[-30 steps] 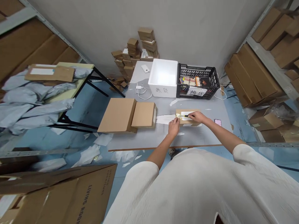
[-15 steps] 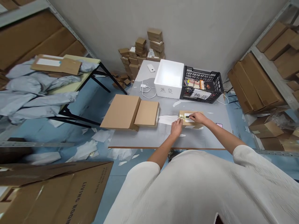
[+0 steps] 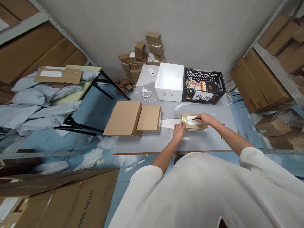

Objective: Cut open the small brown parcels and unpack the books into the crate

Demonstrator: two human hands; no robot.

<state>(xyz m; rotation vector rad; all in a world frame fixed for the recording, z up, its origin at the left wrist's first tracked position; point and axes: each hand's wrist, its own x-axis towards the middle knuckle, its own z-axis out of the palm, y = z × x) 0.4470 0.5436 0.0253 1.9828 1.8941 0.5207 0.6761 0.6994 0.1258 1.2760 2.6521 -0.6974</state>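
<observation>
A small brown cardboard box [image 3: 198, 127] with a white label on top lies on the grey table [image 3: 152, 142]. My right hand [image 3: 206, 119] is closed round a thin dark tool with a yellow-green band [image 3: 194, 119], its tip over the label. My left hand [image 3: 179, 129] rests at the box's left end, fingers curled against a shiny yellowish bit of tape [image 3: 183, 119] there. A white strip of paper [image 3: 169, 123] lies just left of the box.
Two flat cardboard boxes [image 3: 133, 118] sit at the table's left. A white foam box [image 3: 169, 82] and a black crate [image 3: 204, 86] stand at the back, with a charger cable [image 3: 147, 94] and a phone [image 3: 151, 72]. Shelves of cartons flank both sides; paper scraps litter the floor.
The hands stay on the small box, and the tool's tip has moved slightly right along the label. The apparent shift of everything else comes from my head moving.
</observation>
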